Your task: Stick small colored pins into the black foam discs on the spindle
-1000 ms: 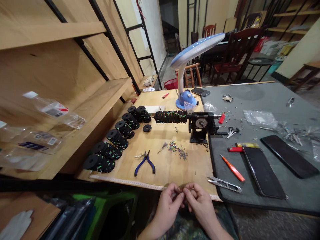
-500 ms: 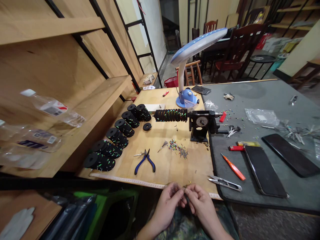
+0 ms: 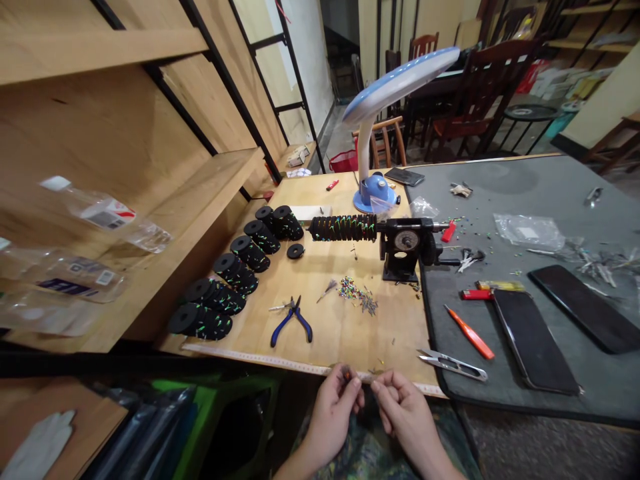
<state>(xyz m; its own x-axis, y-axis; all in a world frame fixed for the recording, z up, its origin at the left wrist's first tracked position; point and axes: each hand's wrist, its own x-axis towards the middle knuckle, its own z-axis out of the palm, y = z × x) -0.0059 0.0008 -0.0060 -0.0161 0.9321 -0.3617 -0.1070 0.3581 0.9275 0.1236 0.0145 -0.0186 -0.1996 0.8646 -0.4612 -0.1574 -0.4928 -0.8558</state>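
Observation:
Both hands are at the table's front edge, close together with a small gap between their fingertips. My left hand [image 3: 334, 405] is closed in a pinch; a tiny dark and orange bit shows at its curled forefinger, too small to name. My right hand [image 3: 406, 408] pinches thumb against forefinger, and whatever is between them cannot be made out. Just beyond the fingers lie tiny yellowish bits on the wood. Farther in are a pile of coloured beads [image 3: 347, 287], a heap of small grey metal pieces [image 3: 369, 304] and blue-handled pliers [image 3: 292, 323].
Black foam spools [image 3: 233, 273] stand in a row at left. A hand-cranked winder [image 3: 404, 248] carries a stack of black foam discs [image 3: 343, 228]. Behind it stands a blue lamp [image 3: 376, 189]. Thread snips [image 3: 454, 364], an orange-handled tool [image 3: 470, 333] and phones [image 3: 535, 341] lie on the grey mat.
My hands have drawn slightly apart, opening a gap between the fingertips. The orange bit at my left forefinger now shows. The camera view has shifted a little.

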